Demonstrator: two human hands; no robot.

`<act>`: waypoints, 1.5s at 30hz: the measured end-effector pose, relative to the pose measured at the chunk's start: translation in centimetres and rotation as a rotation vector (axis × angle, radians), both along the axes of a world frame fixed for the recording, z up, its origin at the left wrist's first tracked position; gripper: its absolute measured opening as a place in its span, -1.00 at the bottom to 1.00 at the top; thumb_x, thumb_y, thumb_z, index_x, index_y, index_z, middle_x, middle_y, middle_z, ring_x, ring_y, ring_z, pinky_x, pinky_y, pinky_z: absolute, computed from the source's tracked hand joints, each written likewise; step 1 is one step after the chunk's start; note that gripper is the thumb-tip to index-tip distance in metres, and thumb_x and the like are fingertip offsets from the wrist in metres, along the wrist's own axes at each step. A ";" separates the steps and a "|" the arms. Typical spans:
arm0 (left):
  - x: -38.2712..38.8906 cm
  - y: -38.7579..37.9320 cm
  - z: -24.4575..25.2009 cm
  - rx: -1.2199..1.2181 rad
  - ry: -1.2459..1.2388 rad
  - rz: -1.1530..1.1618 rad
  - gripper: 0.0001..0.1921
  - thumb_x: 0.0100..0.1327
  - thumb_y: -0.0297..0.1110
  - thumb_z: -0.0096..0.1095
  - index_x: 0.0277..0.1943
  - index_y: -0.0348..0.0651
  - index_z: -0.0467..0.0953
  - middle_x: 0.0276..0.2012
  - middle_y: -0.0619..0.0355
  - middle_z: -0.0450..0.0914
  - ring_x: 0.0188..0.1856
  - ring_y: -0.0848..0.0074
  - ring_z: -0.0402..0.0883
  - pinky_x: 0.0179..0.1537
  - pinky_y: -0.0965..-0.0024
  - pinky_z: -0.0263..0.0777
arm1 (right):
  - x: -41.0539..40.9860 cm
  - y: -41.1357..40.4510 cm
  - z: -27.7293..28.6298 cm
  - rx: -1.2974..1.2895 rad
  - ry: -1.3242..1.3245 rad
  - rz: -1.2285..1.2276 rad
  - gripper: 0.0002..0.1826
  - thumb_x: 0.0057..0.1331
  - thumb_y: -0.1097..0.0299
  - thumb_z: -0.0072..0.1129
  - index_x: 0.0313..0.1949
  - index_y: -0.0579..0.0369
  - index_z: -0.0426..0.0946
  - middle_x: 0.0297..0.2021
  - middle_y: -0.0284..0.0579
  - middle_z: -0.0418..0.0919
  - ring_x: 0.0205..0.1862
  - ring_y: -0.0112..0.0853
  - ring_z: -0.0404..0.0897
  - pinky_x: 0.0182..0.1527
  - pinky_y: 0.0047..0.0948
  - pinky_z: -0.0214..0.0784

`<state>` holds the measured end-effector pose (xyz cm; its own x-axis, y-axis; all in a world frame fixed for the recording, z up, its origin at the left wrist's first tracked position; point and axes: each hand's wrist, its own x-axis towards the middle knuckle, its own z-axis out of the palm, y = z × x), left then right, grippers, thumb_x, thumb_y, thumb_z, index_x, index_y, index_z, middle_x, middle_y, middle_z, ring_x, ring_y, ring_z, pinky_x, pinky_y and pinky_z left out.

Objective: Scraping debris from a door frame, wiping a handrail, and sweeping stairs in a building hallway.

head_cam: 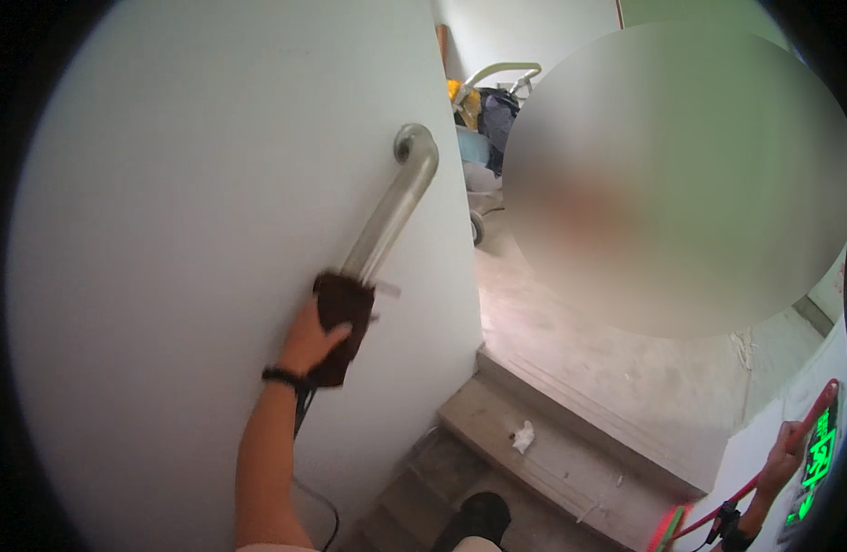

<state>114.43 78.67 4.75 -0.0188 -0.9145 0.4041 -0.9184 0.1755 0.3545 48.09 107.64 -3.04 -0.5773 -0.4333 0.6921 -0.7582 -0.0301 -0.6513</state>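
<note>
A dark brown cloth [342, 303] is wrapped over the lower part of a metal handrail [393, 210] fixed to the white wall. My left hand [307, 343] grips the cloth against the rail, the thumb lying across it. At the lower right, my right hand [780, 455] is closed around a slanting red pole [818, 402]. A red and green head, apparently of a broom [668, 528], shows at the bottom edge, low along that pole. Each wrist wears a dark band, and a thin cable hangs below the left one.
Concrete stairs [458, 459] descend to the lower left, with my dark shoe [484, 517] on one. Crumpled white paper [524, 437] lies on the step above. A lit green sign [820, 441] is near my right hand. Beyond the wall stands a loaded trolley [502, 67]; a large area is blurred.
</note>
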 end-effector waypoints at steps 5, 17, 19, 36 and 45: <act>10.5 12.9 -10.8 0.164 0.087 0.266 -0.23 -0.09 -0.25 0.37 0.17 -0.27 0.14 0.07 -0.16 0.30 0.13 0.07 0.25 0.14 0.18 0.14 | -3.1 4.2 -0.9 0.018 -0.096 -0.079 -0.86 0.29 0.41 -0.05 -0.29 0.25 0.33 -0.40 -0.24 0.32 -0.34 -0.49 0.29 -0.23 -0.54 0.19; 10.8 19.0 -15.2 0.218 -0.082 0.655 -0.13 -0.20 -0.07 0.42 0.10 -0.45 0.16 -0.10 -0.18 0.42 0.06 0.06 0.32 0.11 0.08 0.12 | 4.7 10.3 -1.5 -0.139 0.004 -0.070 -0.91 0.23 0.47 -0.02 -0.32 0.22 0.33 -0.44 -0.26 0.29 -0.40 -0.53 0.25 -0.32 -0.55 0.15; 7.7 15.3 -12.0 0.124 0.000 0.470 -0.12 -0.17 -0.03 0.40 0.08 -0.49 0.15 -0.09 -0.20 0.40 0.05 0.04 0.32 0.08 0.07 0.15 | 6.0 9.7 -3.0 -0.133 -0.049 -0.025 -0.94 0.26 0.49 -0.08 -0.30 0.19 0.29 -0.40 -0.29 0.23 -0.35 -0.56 0.21 -0.26 -0.58 0.12; -8.7 -9.3 6.4 -0.022 -0.218 0.124 0.09 -0.25 -0.18 0.46 0.25 -0.41 -0.15 0.07 -0.23 0.19 0.06 0.05 0.32 0.06 0.22 0.30 | 17.2 17.5 2.2 -0.324 -0.066 -0.234 -0.81 0.12 0.40 0.10 -0.45 0.23 0.31 -0.65 -0.19 0.36 -0.64 -0.43 0.34 -0.59 -0.53 0.23; -2.4 -9.7 6.2 0.273 0.322 -0.237 -0.23 -0.23 -0.07 0.45 0.06 -0.29 0.36 -0.02 -0.08 0.47 0.05 0.19 0.42 0.07 0.27 0.28 | 16.7 20.2 1.7 -0.299 0.009 -0.267 -0.79 0.14 0.34 0.08 -0.46 0.21 0.30 -0.64 -0.20 0.35 -0.64 -0.43 0.33 -0.58 -0.52 0.22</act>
